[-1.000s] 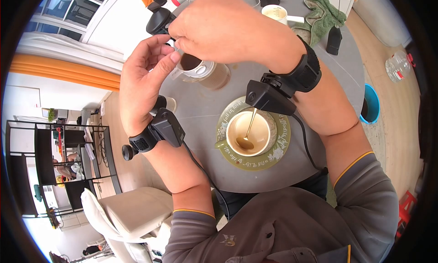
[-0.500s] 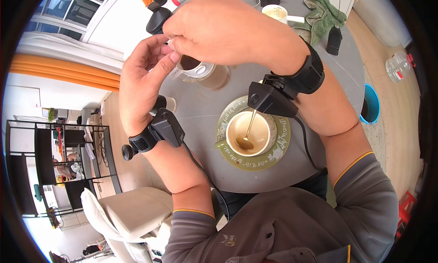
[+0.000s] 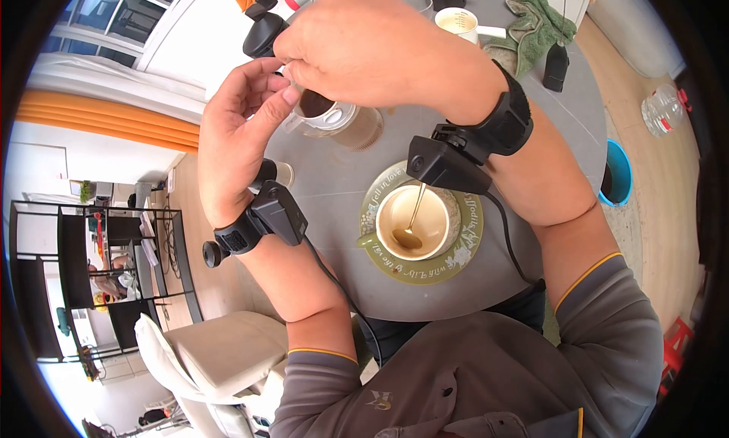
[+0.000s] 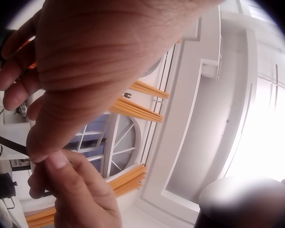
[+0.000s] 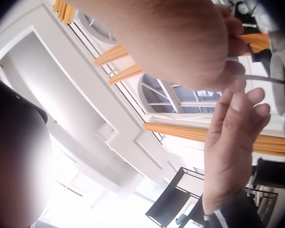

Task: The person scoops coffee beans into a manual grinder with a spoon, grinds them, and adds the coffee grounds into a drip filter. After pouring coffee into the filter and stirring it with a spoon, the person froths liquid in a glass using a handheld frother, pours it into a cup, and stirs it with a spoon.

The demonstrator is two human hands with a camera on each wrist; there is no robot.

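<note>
My left hand [image 3: 239, 123] and right hand [image 3: 364, 47] meet at their fingertips over the far left of the table. Between them they pinch a thin dark strip [image 4: 8, 142], which runs out from the fingertips; in the right wrist view the strip [image 5: 261, 78] looks grey. Its grip points are mostly hidden behind the fingers, and I cannot tell what it belongs to. Just below the fingertips stands a small vessel with dark contents [image 3: 314, 104]. Close beside it is a clear container [image 3: 360, 128] with brownish contents.
A cream cup [image 3: 433, 221] with a gold spoon [image 3: 408, 238] stands on a green lettered plate [image 3: 380, 265] near me. A white handled cup [image 3: 458, 20] and green cloth [image 3: 531, 28] lie at the back right. A blue bucket [image 3: 619, 172] is on the floor.
My right hand and wrist shift very slightly back and forth while the fingertips stay together. My left hand, the cup and the plate keep their places.
</note>
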